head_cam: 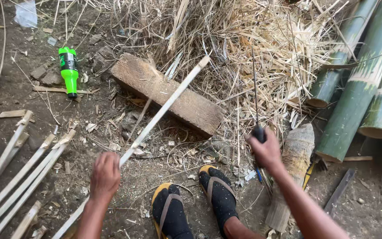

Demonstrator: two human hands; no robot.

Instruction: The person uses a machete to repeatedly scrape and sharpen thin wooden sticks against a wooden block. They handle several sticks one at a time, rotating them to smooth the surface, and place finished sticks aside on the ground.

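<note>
1. Nearest the camera, two feet in dark socks and sandals (pixel 195 203) are planted on the dirt floor (pixel 368 208), toes pointing up the frame.

2. The left hand (pixel 105 177) is closed around a long pale bamboo strip (pixel 164 108). The strip runs from the bottom edge, through the fist, and slants up to the right, its far tip over a wooden block (pixel 173 95).

3. The right hand (pixel 267 150) is clamped on the dark handle of a thin-bladed knife (pixel 254 88), blade pointing straight up the frame, seen nearly edge-on. Blade and strip are well apart here; no cut is under way at this instant.

4. By my judgement the work is partway along: a row of similar finished-looking slats (pixel 18 177) lies at the left, and shavings litter the ground.

5. The strip in hand looks flat, narrow, straight and pale, with a roughly squared far end. I cannot tell whether its edges are trimmed yet.

6. Just beside the right forearm lies a stubby, rough-barked log (pixel 292 172).

7. Further out, the block lies slanted, its top scarred. A green plastic bottle (pixel 69 71) lies on the dirt to the left.

8. Farthest, a big heap of dry straw-coloured shavings (pixel 261 40) suggests plenty of stripping is done. At the right, whole green bamboo poles (pixel 363 84) lie stacked, uncut stock that looks left to work.
</note>
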